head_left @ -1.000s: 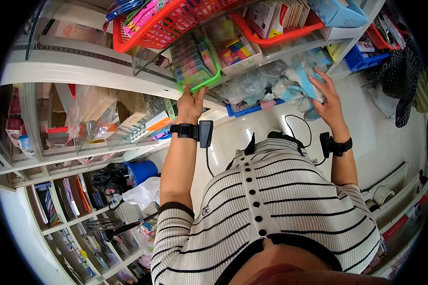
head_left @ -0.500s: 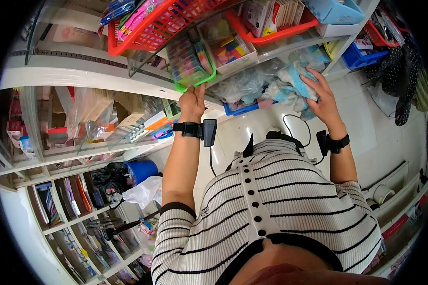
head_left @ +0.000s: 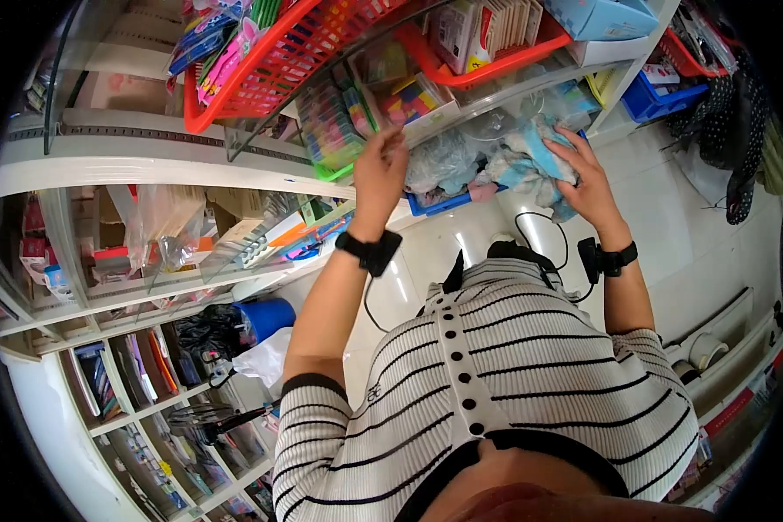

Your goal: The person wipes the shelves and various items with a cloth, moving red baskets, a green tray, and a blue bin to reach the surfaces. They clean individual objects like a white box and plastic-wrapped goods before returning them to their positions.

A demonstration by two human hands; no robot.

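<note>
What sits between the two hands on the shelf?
Head view: clear plastic bags with soft blue-white items lie between left hand and right hand.

A single head-worn fisheye camera looks forward and steeply down over the person's striped top, close to the raised left hand (head_left: 380,178) and right hand (head_left: 588,178) at the shelf (head_left: 148,170), with the floor (head_left: 670,217) below.

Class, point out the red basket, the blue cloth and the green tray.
red basket (head_left: 261,74), head view, mesh side wall.
blue cloth (head_left: 531,161), head view, bunched middle.
green tray (head_left: 332,171), head view, front rim.
</note>
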